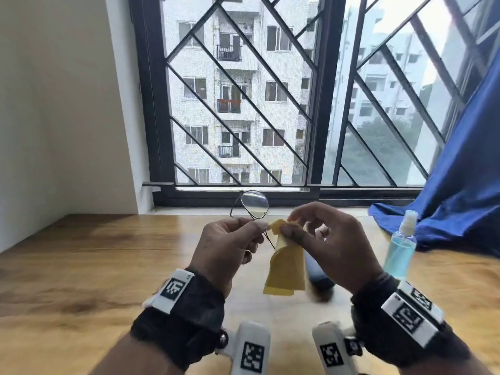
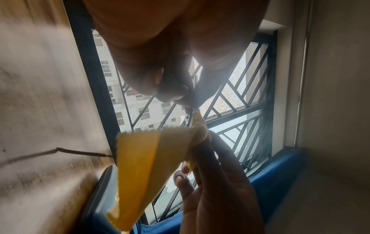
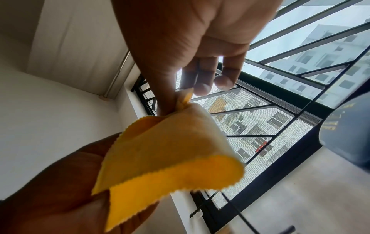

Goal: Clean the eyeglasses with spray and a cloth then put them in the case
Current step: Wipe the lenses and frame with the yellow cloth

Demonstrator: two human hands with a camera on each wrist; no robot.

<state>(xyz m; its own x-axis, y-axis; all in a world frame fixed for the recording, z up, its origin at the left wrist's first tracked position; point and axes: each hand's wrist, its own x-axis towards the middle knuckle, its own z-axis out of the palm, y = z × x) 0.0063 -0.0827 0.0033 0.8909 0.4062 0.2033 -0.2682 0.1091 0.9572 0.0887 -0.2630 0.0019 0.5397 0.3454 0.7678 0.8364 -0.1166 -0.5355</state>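
Mid-wipe, by the look of it. Eyeglasses (image 1: 253,205) held up in the air above the table (image 1: 108,253), just in front of the window, one lens sticking up clear and the other lens hidden under the cloth. Left hand (image 1: 227,246) with its grip clamped on the thin metal frame near the bridge, fingers curled round the wire. Right hand (image 1: 322,239) with thumb and forefinger pinched together on the yellow cloth (image 1: 285,263), which wraps whatever part of the glasses sits between them; rest of the cloth hanging loose below. Other right fingers spread and relaxed, not holding anything.

Spray bottle (image 1: 401,246) standing upright on the table off to the right, cap on, blue liquid inside, just beside the blue curtain (image 1: 460,201). So probably the spraying part is done, though no way to confirm droplets on the lens from here.

Dark case (image 1: 318,272) lying on the table under the right hand, mostly hidden; can't tell if open or closed.

Still left, as a guess: finish this lens, maybe do the exposed one too, fold the temples, drop the cloth, then into the case.
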